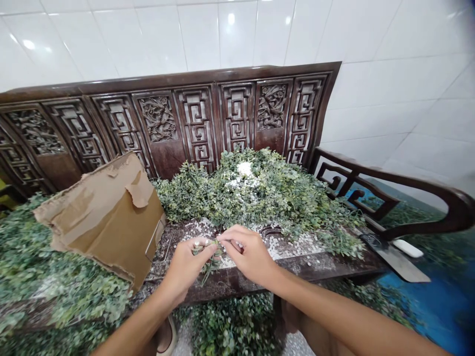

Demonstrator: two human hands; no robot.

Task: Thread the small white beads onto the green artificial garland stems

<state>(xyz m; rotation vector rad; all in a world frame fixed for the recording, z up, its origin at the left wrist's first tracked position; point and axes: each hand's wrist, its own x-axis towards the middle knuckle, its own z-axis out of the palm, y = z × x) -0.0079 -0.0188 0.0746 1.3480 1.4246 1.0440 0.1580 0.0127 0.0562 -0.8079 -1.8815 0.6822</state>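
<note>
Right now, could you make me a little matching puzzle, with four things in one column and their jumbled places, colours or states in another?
Things
1. Cardboard
2. Bench back
3. Pile of white bits
4. Left hand

Places, colours or states
A. On top of the greenery
B. Holding a leafy sprig
C. Brown, with ragged edges
D. Dark, with carved panels

Right pairs: 1-C, 2-D, 3-A, 4-B

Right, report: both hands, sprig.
Left hand: grip closed on green sprig. Right hand: pinched at its upper end. Torn cardboard to the left, touching neither.
</note>
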